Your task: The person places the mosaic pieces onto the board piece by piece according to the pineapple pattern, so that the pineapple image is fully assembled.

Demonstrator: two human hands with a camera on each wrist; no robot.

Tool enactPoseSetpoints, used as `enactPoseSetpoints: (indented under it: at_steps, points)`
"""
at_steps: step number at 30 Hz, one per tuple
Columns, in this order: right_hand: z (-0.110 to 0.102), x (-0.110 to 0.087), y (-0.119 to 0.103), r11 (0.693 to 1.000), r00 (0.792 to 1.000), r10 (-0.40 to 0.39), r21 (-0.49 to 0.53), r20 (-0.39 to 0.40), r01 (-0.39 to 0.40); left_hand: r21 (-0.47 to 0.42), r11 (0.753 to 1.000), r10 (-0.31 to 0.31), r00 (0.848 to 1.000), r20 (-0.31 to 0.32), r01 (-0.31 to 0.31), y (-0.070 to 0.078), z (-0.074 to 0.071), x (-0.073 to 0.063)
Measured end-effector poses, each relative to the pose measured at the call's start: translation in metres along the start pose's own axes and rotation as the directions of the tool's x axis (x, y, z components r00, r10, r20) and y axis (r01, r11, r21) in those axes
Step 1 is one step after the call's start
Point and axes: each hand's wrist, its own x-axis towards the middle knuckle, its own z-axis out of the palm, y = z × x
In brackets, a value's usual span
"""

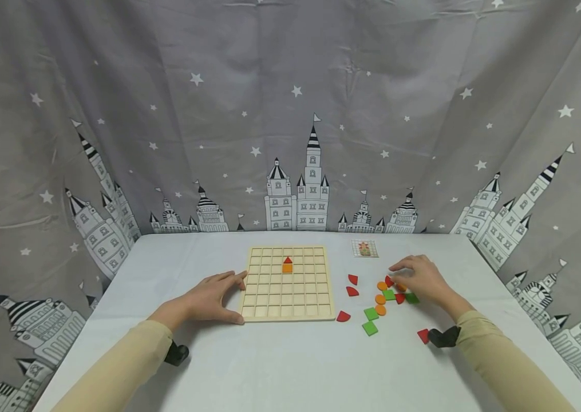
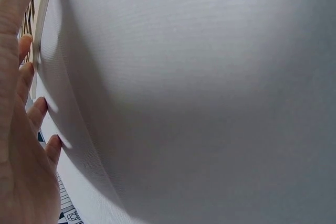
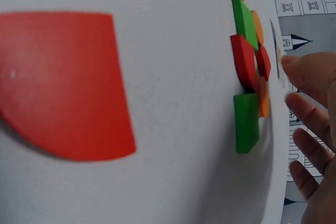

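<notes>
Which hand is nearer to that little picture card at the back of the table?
The right. The right hand is in front of the card and to its right; the left hand is well to its left, across the grid board.

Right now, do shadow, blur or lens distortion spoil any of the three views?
Head: evenly lit, but the pattern card is too small for fine detail; left wrist: broad shadow darkens the white tablecloth, the wooden grid board a cropped sliver; right wrist: the tablecloth's edge bows, and the red quarter-circle tile looms oversized.
</notes>
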Motion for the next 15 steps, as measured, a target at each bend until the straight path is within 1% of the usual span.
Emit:
enactPoseSetpoints:
  at_steps: [3, 7, 12, 15]
  points:
    - [0.0026, 0.0003, 0.0031, 1.0, 0.999, 0.007, -0.002, 0.032, -0.007, -0.007, 1.0, 0.007, 1.0, -0.004, -0.007, 0.0007, -0.0006, -0.0012]
    - [0.0055, 0.0009, 0.0042, 1.0, 0.998, 0.027, -0.01, 0.057, -0.026, -0.009, 1.0, -0.002, 1.0, -0.002, 0.002, 0.0019, -0.0009, -0.0018]
    - [0.0067, 0.0023, 0.0024, 1.0, 0.998, 0.027, -0.019, 0.052, -0.026, -0.006, 1.0, -0.018, 1.0, -0.002, 0.018, 0.0015, 0.0, -0.001]
    - [0.0081, 0.004, 0.001, 0.999, 0.999, 0.009, -0.036, 0.044, -0.007, -0.006, 1.0, -0.016, 1.0, -0.002, 0.016, 0.0003, 0.0007, -0.0004]
